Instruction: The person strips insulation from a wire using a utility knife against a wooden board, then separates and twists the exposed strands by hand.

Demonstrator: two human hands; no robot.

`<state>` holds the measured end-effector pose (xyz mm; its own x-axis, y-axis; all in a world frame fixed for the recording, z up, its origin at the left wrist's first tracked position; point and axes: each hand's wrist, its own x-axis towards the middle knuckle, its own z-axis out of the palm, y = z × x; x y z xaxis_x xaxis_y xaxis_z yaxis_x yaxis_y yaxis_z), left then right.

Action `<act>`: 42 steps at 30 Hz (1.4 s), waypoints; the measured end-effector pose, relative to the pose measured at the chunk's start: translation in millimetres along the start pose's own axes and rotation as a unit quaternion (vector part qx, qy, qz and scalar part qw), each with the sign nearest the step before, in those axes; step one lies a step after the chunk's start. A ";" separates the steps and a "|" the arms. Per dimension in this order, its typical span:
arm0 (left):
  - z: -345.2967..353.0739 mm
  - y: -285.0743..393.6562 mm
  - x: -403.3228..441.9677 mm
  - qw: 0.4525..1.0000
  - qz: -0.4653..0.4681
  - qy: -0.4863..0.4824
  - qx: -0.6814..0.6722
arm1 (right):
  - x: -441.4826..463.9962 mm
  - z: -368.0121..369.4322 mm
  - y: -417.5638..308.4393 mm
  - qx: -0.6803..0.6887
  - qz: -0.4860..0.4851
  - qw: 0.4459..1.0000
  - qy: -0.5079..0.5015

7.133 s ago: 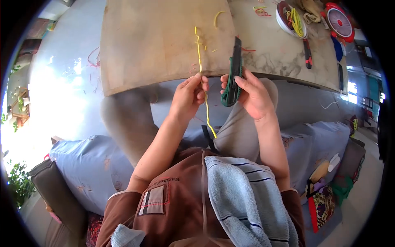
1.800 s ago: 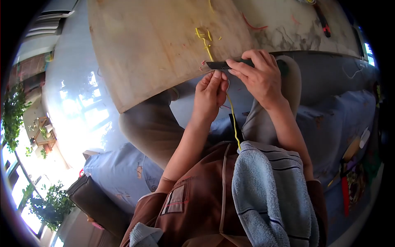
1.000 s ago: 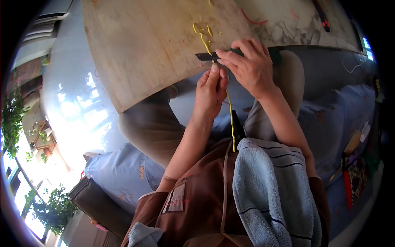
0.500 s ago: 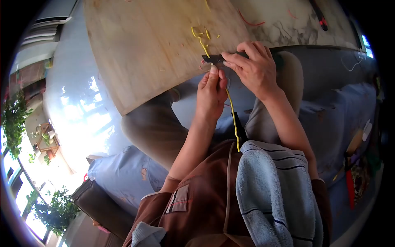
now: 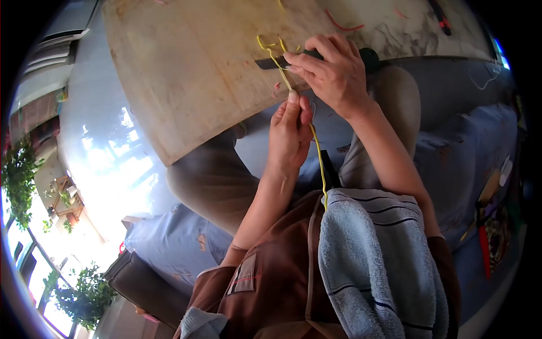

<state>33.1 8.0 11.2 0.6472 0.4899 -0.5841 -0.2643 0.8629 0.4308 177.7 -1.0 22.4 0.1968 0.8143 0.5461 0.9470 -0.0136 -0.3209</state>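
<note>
My left hand (image 5: 289, 133) is closed, pinching a yellow electrical wire (image 5: 321, 161) between thumb and fingers. One end of the wire trails down to my lap; the other runs up over the wooden board (image 5: 169, 73). Just above my left fingertips a stretch of it looks pale, as if bared. In my right hand (image 5: 337, 73) is a knife (image 5: 265, 64) with a dark flat blade and a green handle end. The blade lies across the wire, beyond the pale stretch. Curled yellow insulation scraps (image 5: 282, 43) lie on the board near the blade.
A red wire (image 5: 343, 26) and a red-and-black tool (image 5: 442, 20) lie on the far right of the work surface. A light blue towel (image 5: 361, 265) rests on my lap over a brown apron (image 5: 276, 271). Tools sit on the blue cloth (image 5: 463, 164) at right.
My right hand has drawn the knife up and left along the wire, away from my left fingers. More pale wire shows between them. My left hand keeps its pinch.
</note>
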 end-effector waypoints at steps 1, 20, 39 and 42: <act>-0.4 -0.6 -0.2 1.000 -0.001 0.001 -0.006 | -1.2 1.0 -0.3 -0.005 0.001 1.000 -0.001; -0.3 -8.8 2.8 1.000 0.018 0.021 -0.001 | 20.2 7.7 7.3 -0.074 0.031 0.996 0.026; -3.1 0.6 -27.2 0.989 0.037 0.036 0.135 | 7.1 -22.8 -6.8 0.034 -0.027 0.996 -0.082; 15.0 18.9 -28.5 0.959 0.068 0.075 0.266 | 6.6 -20.5 -5.0 0.023 -0.031 0.996 -0.083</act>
<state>20.4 8.5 46.4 0.5119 0.6406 -0.5723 0.0893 0.6229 0.7772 179.5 -7.5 43.5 0.0899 0.8972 0.4324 0.9430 0.0630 -0.3268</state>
